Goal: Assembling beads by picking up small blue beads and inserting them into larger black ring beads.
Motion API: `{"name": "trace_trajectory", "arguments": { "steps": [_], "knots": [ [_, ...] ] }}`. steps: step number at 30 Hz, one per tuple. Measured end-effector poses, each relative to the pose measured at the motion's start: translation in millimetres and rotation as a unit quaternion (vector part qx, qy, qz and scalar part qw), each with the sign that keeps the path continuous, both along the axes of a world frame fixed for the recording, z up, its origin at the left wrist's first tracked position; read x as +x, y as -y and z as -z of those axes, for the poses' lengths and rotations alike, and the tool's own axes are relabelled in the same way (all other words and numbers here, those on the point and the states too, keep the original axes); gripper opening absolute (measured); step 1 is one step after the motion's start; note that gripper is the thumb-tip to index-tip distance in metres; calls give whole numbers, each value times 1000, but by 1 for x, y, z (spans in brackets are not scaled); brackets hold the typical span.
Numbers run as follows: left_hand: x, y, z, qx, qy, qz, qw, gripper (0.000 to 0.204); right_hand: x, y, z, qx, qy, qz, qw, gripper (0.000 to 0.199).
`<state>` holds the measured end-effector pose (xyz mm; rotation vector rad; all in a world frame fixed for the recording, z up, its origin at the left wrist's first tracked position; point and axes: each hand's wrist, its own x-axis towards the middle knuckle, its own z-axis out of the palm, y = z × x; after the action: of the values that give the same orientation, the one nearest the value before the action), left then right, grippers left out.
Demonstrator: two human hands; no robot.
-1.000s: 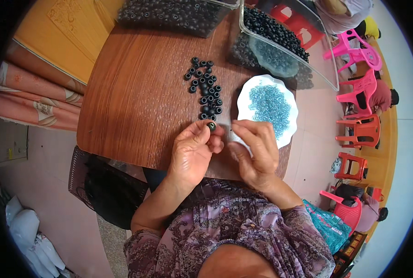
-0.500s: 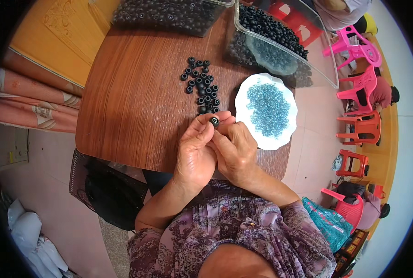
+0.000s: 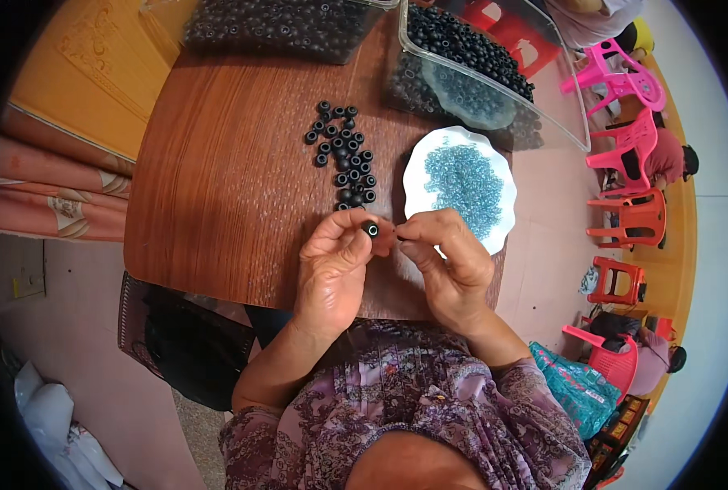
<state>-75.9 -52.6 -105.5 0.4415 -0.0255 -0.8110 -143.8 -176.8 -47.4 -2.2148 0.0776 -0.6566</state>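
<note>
My left hand [image 3: 330, 278] pinches a round black bead [image 3: 370, 229] between thumb and fingers, and the bead's pale-rimmed hole is turned upward. Just to the right, thumb and forefinger of my right hand [image 3: 458, 265] are pressed together. A tiny dark spot shows at their tips, too small to name. Beyond my left hand, several loose black beads [image 3: 342, 147] lie in a cluster on the brown wooden table [image 3: 225, 180]. A white scalloped plate [image 3: 415, 167] holding small blue-green clear beads [image 3: 466, 188] stands beyond my right hand.
Two clear plastic tubs of black beads, one at the far left [image 3: 270, 33] and one at the far right [image 3: 470, 65], stand along the table's back. A dark mesh basket [image 3: 184, 343] sits below the left edge. Pink and orange chairs [image 3: 629, 220] and other people are off to the right.
My right hand has drawn away to the right from the bead in my left hand, opening a small gap. The whole view has shifted slightly left.
</note>
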Motion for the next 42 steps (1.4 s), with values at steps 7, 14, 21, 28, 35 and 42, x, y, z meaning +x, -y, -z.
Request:
{"name": "trace_trajectory", "arguments": {
  "steps": [7,14,21,28,35,42],
  "knots": [
    [-6,2,-1,54,22,-11,998,21,-4,-1,-1,121,-47,4,992,17],
    [-8,-1,4,76,69,-7,995,21,-1,-2,3,57,-23,-10,998,13],
    [-10,0,2,111,103,-38,988,20,-4,0,2,151,-74,16,986,10],
    [-12,-1,2,150,125,-26,980,17,-4,4,-1,235,-161,22,958,11],
    [-13,3,2,126,64,1,990,19,-5,-3,0,170,-126,73,975,10],
    [-12,6,-4,112,47,-8,993,18,-3,-2,11,-46,37,31,998,15]
  ]
}}
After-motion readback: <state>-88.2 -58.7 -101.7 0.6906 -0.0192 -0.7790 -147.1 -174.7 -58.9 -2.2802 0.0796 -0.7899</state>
